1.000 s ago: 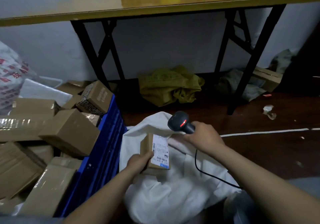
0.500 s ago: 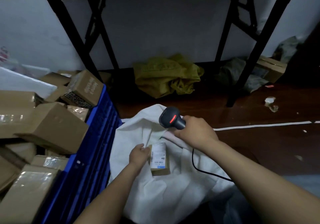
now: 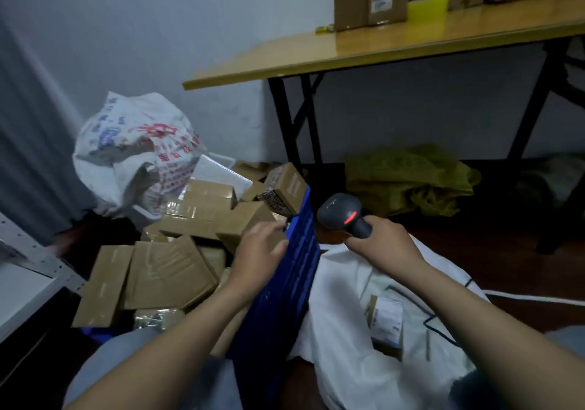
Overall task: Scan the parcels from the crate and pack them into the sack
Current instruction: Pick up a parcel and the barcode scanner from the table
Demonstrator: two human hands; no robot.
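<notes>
Head view: fingers (image 3: 276,226) of left hand (image 3: 258,248) overlie parcel (image 3: 239,224) in crate (image 3: 297,272).

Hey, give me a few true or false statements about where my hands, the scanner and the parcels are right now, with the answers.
1. The right hand holds the scanner. True.
2. A labelled parcel lies among the folds of the white sack. True.
3. The left hand holds a parcel over the sack. False: it reaches over the cardboard boxes in the crate.
4. The crate is red. False: it is blue.
5. The table has nothing on it. False: brown cartons stand along its top.
</notes>
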